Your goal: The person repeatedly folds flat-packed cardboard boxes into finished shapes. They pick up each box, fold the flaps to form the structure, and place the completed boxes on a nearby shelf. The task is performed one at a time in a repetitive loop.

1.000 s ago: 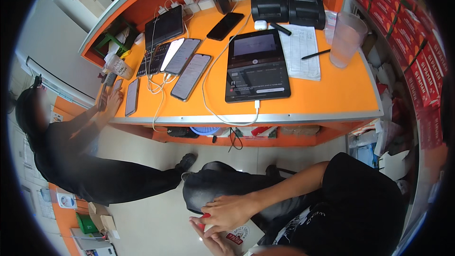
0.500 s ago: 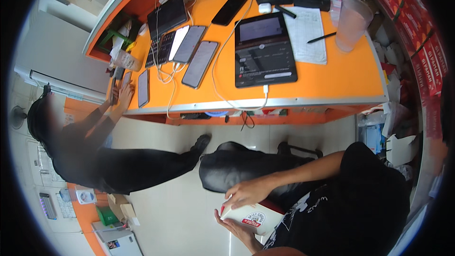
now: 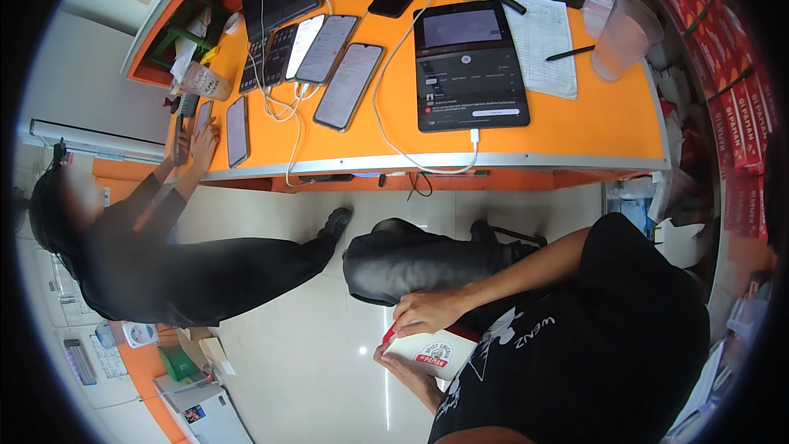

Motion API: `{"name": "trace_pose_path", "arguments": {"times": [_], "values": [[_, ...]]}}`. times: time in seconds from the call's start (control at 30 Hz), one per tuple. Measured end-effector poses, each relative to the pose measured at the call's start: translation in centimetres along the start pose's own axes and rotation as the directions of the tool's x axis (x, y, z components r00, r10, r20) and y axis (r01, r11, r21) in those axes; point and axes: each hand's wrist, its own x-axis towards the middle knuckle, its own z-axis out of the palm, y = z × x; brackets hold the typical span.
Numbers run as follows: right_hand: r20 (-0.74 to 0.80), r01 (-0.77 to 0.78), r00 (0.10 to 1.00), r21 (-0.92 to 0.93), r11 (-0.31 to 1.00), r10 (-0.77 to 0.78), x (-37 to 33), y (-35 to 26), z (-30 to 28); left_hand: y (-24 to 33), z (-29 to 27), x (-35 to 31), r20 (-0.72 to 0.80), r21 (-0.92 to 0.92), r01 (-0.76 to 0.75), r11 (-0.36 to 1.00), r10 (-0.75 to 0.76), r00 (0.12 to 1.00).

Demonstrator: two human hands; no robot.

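A small white paper carton [image 3: 450, 347] with red sides and a round printed emblem sits low in front of my black shirt. My right hand [image 3: 429, 312] lies over its upper edge, fingers bent against the red end. From the lower side, my left hand [image 3: 408, 376] supports the carton, with its fingertips at the left corner. Both hands keep it between them, beside my dark-trousered knee [image 3: 394, 267]. Its underside and part of its right end are hidden by my hands and shirt.
An orange desk [image 3: 567, 144] carries a tablet [image 3: 472, 74], several phones, cables, a paper sheet [image 3: 538, 53], a pen and a frosted cup [image 3: 626, 37]. At left, another person [image 3: 164, 255] touches a phone. Red packages [image 3: 744, 115] are stacked at right.
The view has shifted, so the desk sits higher in the picture. Both of my hands stay on the carton, its printed face turned slightly. The tablet's screen content has changed.
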Motion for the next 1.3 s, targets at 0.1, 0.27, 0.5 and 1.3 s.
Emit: {"name": "trace_pose_path", "arguments": {"times": [0.1,0.27,0.5,1.3], "values": [[-0.016,-0.042,0.999,0.012,0.999,0.043,0.4,-0.6,-0.6,0.7,0.9,0.7,-0.020,0.013,0.018,1.000,-0.017,1.000],[-0.091,-0.085,0.991,0.169,0.982,0.102,1.5,0.4,0.2,-0.4,1.3,1.2,-0.089,-0.070,0.004,0.998,-0.010,0.996],[-0.132,-0.058,0.990,-0.012,0.998,0.056,1.4,1.0,1.2,-0.6,-1.2,3.3,0.092,0.123,-0.027,0.992,0.016,0.996],[-0.836,-0.828,0.548,-0.548,0.121,-0.037,-16.0,-7.2,-36.9,-3.8,-2.2,5.3,0.203,0.009,-0.069,0.998,0.065,0.977]]}}
